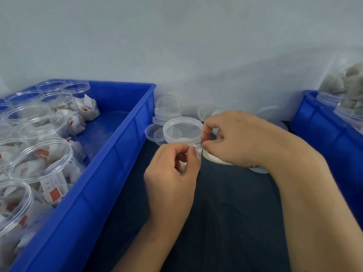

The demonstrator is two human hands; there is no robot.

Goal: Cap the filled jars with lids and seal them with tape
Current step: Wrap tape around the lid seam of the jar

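1. Centrally, a capped jar (183,132) stands on the dark surface (225,213) between the two blue crates, its clear lid (182,128) seated on top.
2. The left hand (172,173) sits just in front of the jar, fingers curled, thumb and forefinger pinched together at the jar's near right side, apparently on a bit of clear tape (198,150); the tape itself is hard to make out.
3. The right hand (231,138) is at the jar's right side, fingers curled, its fingertips pinching at the same spot by the lid's edge, touching the left fingertips.
4. Under the right hand lies a pale tape roll (213,159), mostly hidden.
5. Spare lids (167,112) are stacked and scattered behind the jar, near the wall.
6. The left crate (117,154) holds many open jars (39,160) filled with white sachets, none capped.
7. The right crate (324,134) holds more filled jars, only partly in view.
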